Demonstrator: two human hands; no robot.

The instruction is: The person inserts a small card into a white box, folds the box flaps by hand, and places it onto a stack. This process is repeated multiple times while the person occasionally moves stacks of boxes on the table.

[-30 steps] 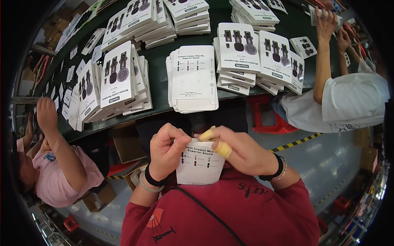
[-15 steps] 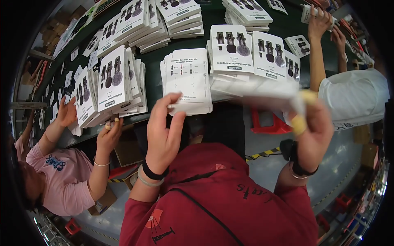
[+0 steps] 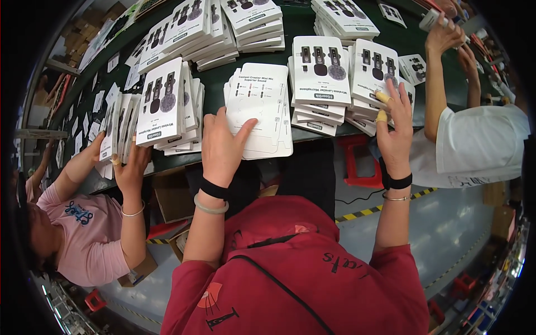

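A stack of flat white printed cartons (image 3: 268, 111) lies at the table's near edge in front of me. My left hand (image 3: 223, 145) rests on its left side, thumb stretched across the top carton and apart from the fingers. To the right, my right hand (image 3: 395, 125) lies with fingers outstretched on the near end of a stack of white microphone boxes (image 3: 371, 64), partly covering the top one. Two of its fingers wear yellow finger covers. Another stack of microphone boxes (image 3: 320, 72) stands between the flat cartons and my right hand.
More stacked microphone boxes (image 3: 162, 97) stand on the dark green table (image 3: 215, 84) at left and back. A co-worker in pink (image 3: 92, 234) handles boxes at left. At right another person in white (image 3: 480, 139) holds a box. A red stool (image 3: 357, 162) stands below the table edge.
My right hand has moved left and away from me onto the right-hand box stack; the blurred thing it held is no longer in it. My left hand has come down onto the flat cartons.
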